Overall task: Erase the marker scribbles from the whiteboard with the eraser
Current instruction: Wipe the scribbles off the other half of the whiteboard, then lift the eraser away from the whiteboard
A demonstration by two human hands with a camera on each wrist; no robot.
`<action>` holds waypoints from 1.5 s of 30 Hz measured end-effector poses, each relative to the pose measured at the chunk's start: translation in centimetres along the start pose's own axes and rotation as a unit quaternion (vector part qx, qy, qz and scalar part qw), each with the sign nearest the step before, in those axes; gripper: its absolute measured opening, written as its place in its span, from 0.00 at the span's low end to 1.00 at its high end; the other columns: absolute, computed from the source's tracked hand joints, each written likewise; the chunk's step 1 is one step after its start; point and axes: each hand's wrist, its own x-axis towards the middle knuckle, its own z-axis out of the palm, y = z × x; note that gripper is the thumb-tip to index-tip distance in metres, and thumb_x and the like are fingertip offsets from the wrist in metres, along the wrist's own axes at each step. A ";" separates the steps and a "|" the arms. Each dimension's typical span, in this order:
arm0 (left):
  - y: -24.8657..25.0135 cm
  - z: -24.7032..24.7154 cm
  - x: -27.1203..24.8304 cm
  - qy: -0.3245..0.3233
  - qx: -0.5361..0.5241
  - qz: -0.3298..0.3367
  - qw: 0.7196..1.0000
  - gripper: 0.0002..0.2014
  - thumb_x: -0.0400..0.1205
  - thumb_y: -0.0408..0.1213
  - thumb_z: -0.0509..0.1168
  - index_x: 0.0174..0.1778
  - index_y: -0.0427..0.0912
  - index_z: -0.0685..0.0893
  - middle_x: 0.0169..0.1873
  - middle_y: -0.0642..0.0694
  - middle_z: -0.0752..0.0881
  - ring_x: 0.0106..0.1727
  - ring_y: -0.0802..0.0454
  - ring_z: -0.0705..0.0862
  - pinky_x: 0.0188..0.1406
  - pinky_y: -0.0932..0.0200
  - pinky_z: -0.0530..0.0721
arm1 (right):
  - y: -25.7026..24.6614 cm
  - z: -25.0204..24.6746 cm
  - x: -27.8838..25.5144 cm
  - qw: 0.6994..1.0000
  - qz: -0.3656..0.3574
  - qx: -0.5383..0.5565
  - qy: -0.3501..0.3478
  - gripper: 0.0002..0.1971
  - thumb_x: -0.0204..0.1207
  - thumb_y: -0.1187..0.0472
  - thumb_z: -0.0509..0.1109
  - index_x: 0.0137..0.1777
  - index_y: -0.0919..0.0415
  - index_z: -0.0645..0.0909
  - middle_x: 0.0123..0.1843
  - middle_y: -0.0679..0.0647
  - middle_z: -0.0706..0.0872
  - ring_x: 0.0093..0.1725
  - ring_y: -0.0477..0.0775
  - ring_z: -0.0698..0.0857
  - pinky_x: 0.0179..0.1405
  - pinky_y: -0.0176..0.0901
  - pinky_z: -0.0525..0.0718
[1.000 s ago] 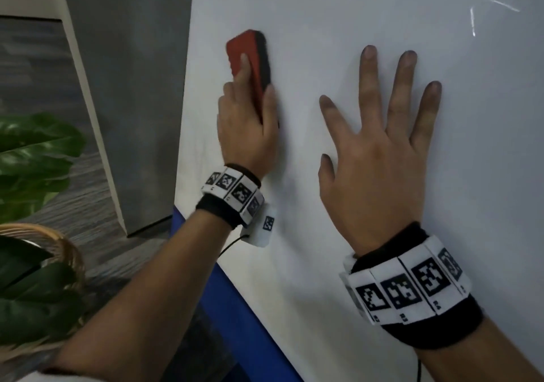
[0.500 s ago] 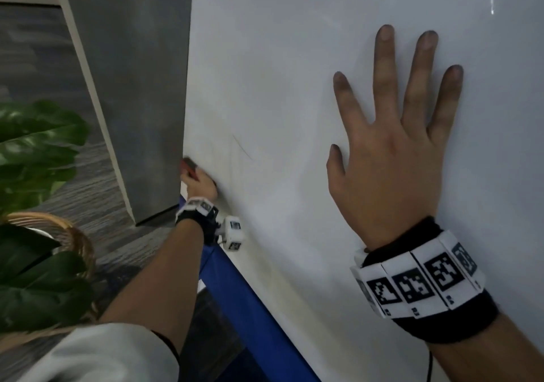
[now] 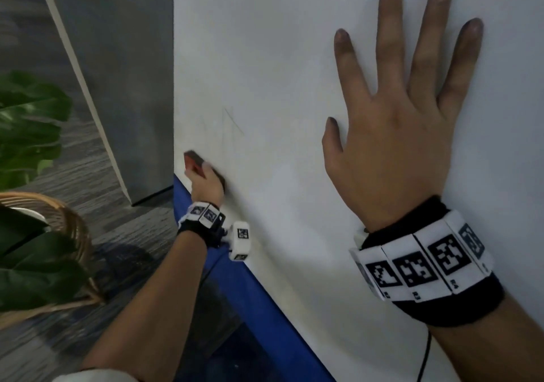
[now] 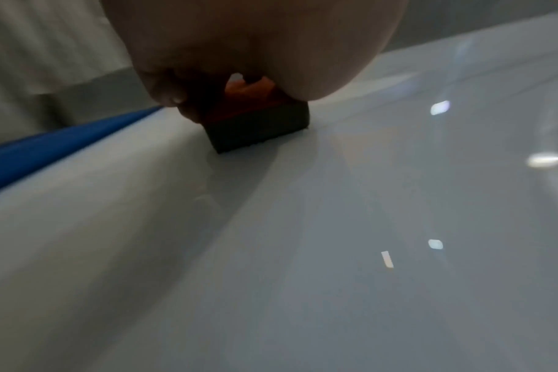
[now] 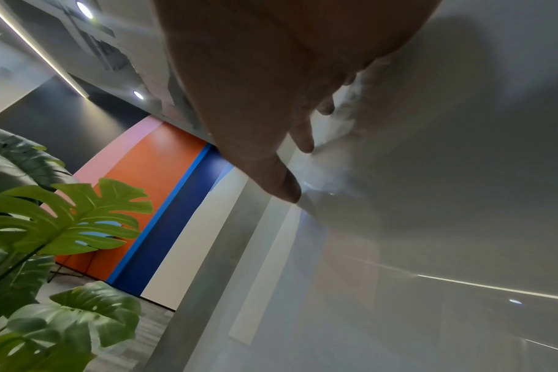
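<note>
The whiteboard [image 3: 279,43] fills most of the head view. Faint thin marker lines [image 3: 234,122] remain near its lower left corner. My left hand [image 3: 206,186] grips the red eraser [image 3: 192,162] and holds it against the board just below those lines, close to the blue bottom edge [image 3: 259,302]. In the left wrist view the eraser's dark felt [image 4: 258,131] lies flat on the white surface under my left hand [image 4: 255,45]. My right hand [image 3: 394,134] rests flat on the board at the upper right with fingers spread; its thumb [image 5: 277,181] touches the whiteboard [image 5: 430,226].
A grey panel [image 3: 117,72] stands just left of the board's edge. A large-leaved green plant [image 3: 26,122] in a wicker basket [image 3: 67,228] sits on the floor at the left. An orange and blue wall [image 5: 150,196] shows behind the plant [image 5: 64,221].
My left hand has swept the eraser from the board's upper left down to its lower left corner. The right hand stays flat on the board.
</note>
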 end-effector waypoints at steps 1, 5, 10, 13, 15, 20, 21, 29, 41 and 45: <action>3.4 -0.7 -0.4 0.010 0.005 0.047 0.999 0.27 0.93 0.48 0.53 0.86 0.40 0.60 0.75 0.33 0.79 0.72 0.32 0.80 0.68 0.52 0.76 | -0.1 0.1 0.0 1.000 0.001 -0.001 0.001 0.37 0.82 0.56 0.67 0.90 0.54 0.59 0.93 0.63 0.48 0.90 0.75 0.49 0.87 0.69 0.38; 13.1 -2.0 -3.4 0.009 -0.045 0.242 0.969 0.26 0.90 0.54 0.57 0.84 0.51 0.66 0.68 0.47 0.86 0.66 0.45 0.86 0.60 0.60 0.80 | -0.3 0.3 0.1 1.000 0.010 -0.005 0.005 0.37 0.82 0.59 0.67 0.90 0.56 0.59 0.93 0.63 0.50 0.90 0.76 0.50 0.86 0.71 0.41; 9.4 0.1 -6.9 0.014 -0.088 0.301 0.949 0.25 0.88 0.55 0.59 0.80 0.53 0.67 0.65 0.50 0.87 0.62 0.50 0.88 0.60 0.50 0.87 | -0.1 0.4 -0.1 1.000 -0.003 -0.004 0.007 0.38 0.83 0.60 0.67 0.91 0.57 0.57 0.93 0.63 0.48 0.90 0.75 0.49 0.86 0.69 0.39; 2.1 1.2 -7.1 0.012 -0.075 0.186 0.980 0.27 0.89 0.56 0.56 0.82 0.52 0.65 0.66 0.44 0.86 0.63 0.40 0.87 0.59 0.49 0.85 | -0.1 0.5 -0.1 1.000 -0.006 -0.017 0.007 0.40 0.82 0.61 0.68 0.91 0.57 0.55 0.93 0.62 0.46 0.90 0.74 0.47 0.85 0.67 0.34; -2.4 1.7 -6.9 0.000 -0.065 0.084 0.994 0.27 0.91 0.53 0.56 0.85 0.47 0.63 0.69 0.39 0.85 0.65 0.36 0.85 0.60 0.55 0.81 | -0.4 0.5 -0.1 1.000 -0.004 -0.016 0.006 0.40 0.81 0.62 0.69 0.91 0.56 0.55 0.93 0.62 0.46 0.90 0.74 0.47 0.83 0.66 0.32; -12.5 2.1 -5.1 -0.078 -0.070 -0.183 0.978 0.29 0.92 0.44 0.59 0.86 0.33 0.60 0.78 0.33 0.74 0.77 0.33 0.76 0.80 0.42 0.73 | -0.5 0.3 -0.2 1.000 -0.003 0.007 0.000 0.39 0.83 0.54 0.68 0.91 0.57 0.55 0.93 0.61 0.45 0.91 0.72 0.46 0.84 0.63 0.31; -14.1 2.1 -5.6 -0.091 -0.064 -0.216 0.970 0.28 0.92 0.40 0.60 0.84 0.28 0.62 0.78 0.30 0.74 0.77 0.32 0.76 0.79 0.42 0.74 | -0.5 0.3 -0.2 1.000 -0.001 0.010 -0.001 0.39 0.83 0.53 0.68 0.91 0.57 0.55 0.93 0.61 0.45 0.91 0.72 0.46 0.84 0.62 0.31; -13.8 -0.7 -14.6 -0.271 0.003 -0.241 0.932 0.15 0.93 0.43 0.57 0.68 0.37 0.66 0.49 0.40 0.81 0.46 0.44 0.81 0.48 0.54 0.78 | -1.0 0.0 -0.1 0.999 0.021 0.039 -0.026 0.42 0.82 0.53 0.69 0.92 0.57 0.52 0.93 0.59 0.41 0.91 0.70 0.42 0.84 0.59 0.25; 14.5 -12.7 -23.1 -0.255 -0.076 0.314 0.912 0.28 0.81 0.44 0.76 0.76 0.60 0.76 0.57 0.51 0.88 0.54 0.58 0.87 0.46 0.71 0.85 | 4.8 -8.4 -3.4 0.887 0.022 0.436 -0.149 0.26 0.82 0.55 0.73 0.79 0.55 0.75 0.82 0.56 0.74 0.80 0.58 0.76 0.80 0.62 0.74; 20.5 -13.1 -32.6 -0.124 -0.062 0.500 0.855 0.32 0.76 0.49 0.80 0.75 0.44 0.82 0.60 0.51 0.84 0.60 0.55 0.84 0.59 0.65 0.84 | 9.4 -15.8 -8.4 0.788 0.176 0.582 -0.095 0.24 0.86 0.51 0.71 0.79 0.54 0.71 0.74 0.52 0.76 0.66 0.52 0.83 0.66 0.57 0.87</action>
